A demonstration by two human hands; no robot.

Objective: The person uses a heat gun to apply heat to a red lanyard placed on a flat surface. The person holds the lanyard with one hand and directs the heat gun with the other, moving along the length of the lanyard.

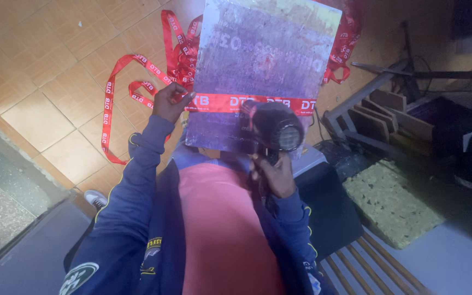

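At frame left, tan floor tiles [45, 76] carry loose loops of red ribbon [117, 82]. Left hand [169, 102], arm extended forward in a navy sleeve, pinches the ribbon strip against the left edge of a stained rectangular board [263, 54] propped upright on the lap. Right hand [273, 173], wrist bent upward, is clenched around the handle of a dark hair dryer [275, 128], nozzle touching or just off the ribbon band. Further right: foam block [391, 202], wooden slats [378, 267].

The one camera is sitting on my head, looking steeply down over my chest and lap, close to my arms. It is facing the board [260, 71] I am holding up, with the tiled floor [45, 82] showing beyond.
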